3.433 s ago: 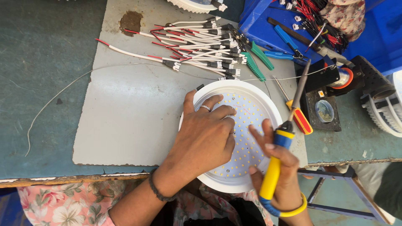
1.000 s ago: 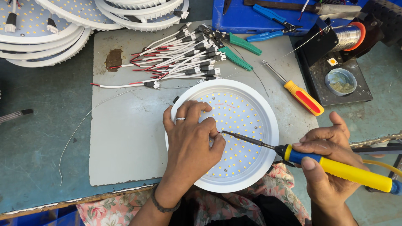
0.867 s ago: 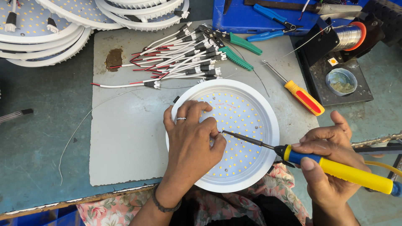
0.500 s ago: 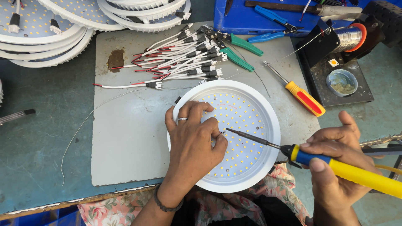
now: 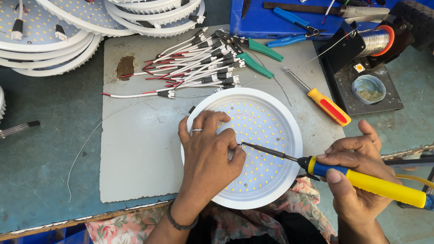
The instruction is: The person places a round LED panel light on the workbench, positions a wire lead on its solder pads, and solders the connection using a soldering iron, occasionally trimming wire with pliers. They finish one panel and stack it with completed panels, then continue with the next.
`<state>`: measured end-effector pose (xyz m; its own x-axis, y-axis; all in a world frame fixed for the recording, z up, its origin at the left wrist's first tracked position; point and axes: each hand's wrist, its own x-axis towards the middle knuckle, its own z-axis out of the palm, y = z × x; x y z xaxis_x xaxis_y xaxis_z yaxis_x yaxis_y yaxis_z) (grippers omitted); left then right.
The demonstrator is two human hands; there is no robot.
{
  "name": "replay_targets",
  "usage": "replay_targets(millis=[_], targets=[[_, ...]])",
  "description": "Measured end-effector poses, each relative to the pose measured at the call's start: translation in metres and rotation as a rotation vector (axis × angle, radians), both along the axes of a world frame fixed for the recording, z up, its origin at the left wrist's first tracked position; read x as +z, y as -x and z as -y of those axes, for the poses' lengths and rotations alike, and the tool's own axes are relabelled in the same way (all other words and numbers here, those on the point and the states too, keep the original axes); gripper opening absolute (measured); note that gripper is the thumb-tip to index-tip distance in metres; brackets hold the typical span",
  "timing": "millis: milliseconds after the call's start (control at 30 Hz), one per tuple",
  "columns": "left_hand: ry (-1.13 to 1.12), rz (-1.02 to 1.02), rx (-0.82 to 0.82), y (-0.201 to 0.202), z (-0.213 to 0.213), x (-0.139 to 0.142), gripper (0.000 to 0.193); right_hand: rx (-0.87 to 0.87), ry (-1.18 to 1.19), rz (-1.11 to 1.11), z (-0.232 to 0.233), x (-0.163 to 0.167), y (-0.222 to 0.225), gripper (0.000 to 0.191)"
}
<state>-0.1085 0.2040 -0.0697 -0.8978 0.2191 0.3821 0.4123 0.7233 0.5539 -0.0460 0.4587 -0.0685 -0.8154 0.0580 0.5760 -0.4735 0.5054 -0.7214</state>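
A round white lamp panel (image 5: 266, 126) dotted with small yellow diodes lies on a grey mat (image 5: 144, 153) in front of me. My left hand (image 5: 210, 156) rests on the panel's left half, fingers curled together over something too small to make out. My right hand (image 5: 357, 180) grips a soldering iron (image 5: 361, 180) with a yellow and blue handle. Its thin metal tip points left and touches the panel right beside my left fingertips.
A bundle of red and white connector wires (image 5: 194, 68) lies behind the panel. A yellow and red screwdriver (image 5: 327, 106), green-handled pliers (image 5: 253, 54), a solder spool stand (image 5: 370, 49) with a flux tin (image 5: 370, 89) and stacked white panels (image 5: 63, 31) surround it. A blue tray (image 5: 289, 20) holds tools.
The view has shifted slightly. Both hands stay in place on the panel, with the iron's tip still at my left fingertips. Earlier, the iron was held upright away from the panel.
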Motion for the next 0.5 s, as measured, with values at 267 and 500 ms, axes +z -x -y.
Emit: replay_targets(millis=[267,500], targets=[[0.007,-0.005,-0.001,0.0006,0.0008,0.0002,0.015,0.002,-0.006,-0.008,0.0019,0.0018,0.0005,0.024],[0.007,0.002,-0.003,-0.0003,0.0019,0.0006,0.014,0.005,-0.036,-0.017,0.0019,0.0033,0.0006,0.024]])
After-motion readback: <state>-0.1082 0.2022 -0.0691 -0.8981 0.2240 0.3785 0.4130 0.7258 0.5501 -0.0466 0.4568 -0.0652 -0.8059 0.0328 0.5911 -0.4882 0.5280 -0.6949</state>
